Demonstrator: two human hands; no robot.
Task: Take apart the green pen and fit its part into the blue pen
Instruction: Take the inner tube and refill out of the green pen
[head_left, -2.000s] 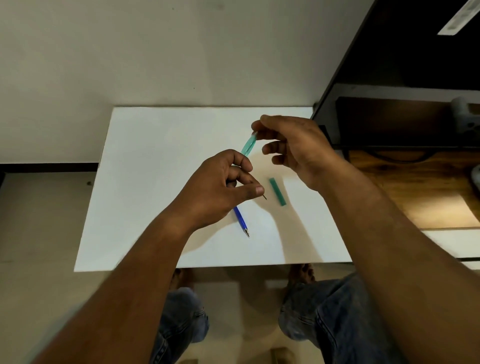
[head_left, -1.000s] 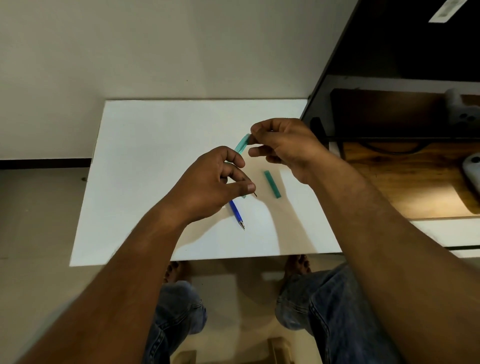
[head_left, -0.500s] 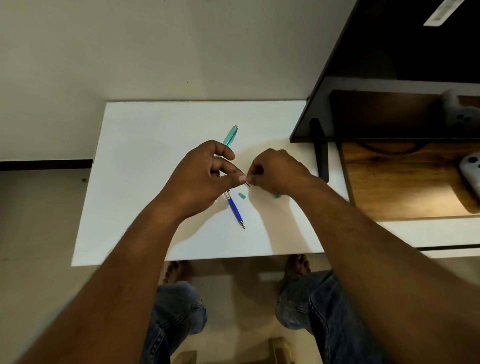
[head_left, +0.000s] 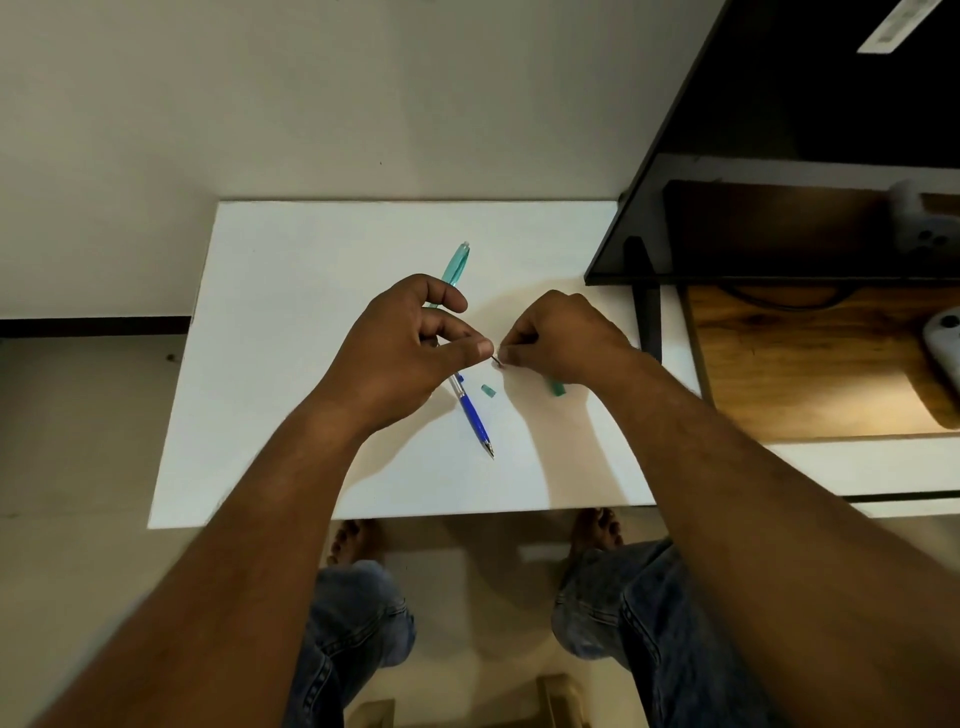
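Nearest to the camera are the person's knees in blue jeans (head_left: 358, 623), with two bare feet on the pale floor under the table edge. Above them lies the white table top (head_left: 291, 364), which fills the middle of the view.

Both hands are held over the table, close together. The left hand (head_left: 410, 353) has its fingers curled, and its thumb and forefinger pinch a thin dark part (head_left: 496, 357). Only the tip of this part shows. The right hand (head_left: 561, 343) is curled too, and its thumb and forefinger pinch the same tip from the other side.

The blue pen (head_left: 475, 415) lies on the table just below the left hand, with its point toward the person. A small green piece (head_left: 488, 391) lies just beside it. Another green piece (head_left: 556, 387) is half hidden under the right hand. The green pen barrel (head_left: 456, 264) lies beyond the left hand, its near end hidden behind the fingers.

Farther is a plain pale wall. At the right stands a black shelf unit (head_left: 779, 218) over a wooden surface (head_left: 805, 374), on which a white controller (head_left: 943, 343) rests.
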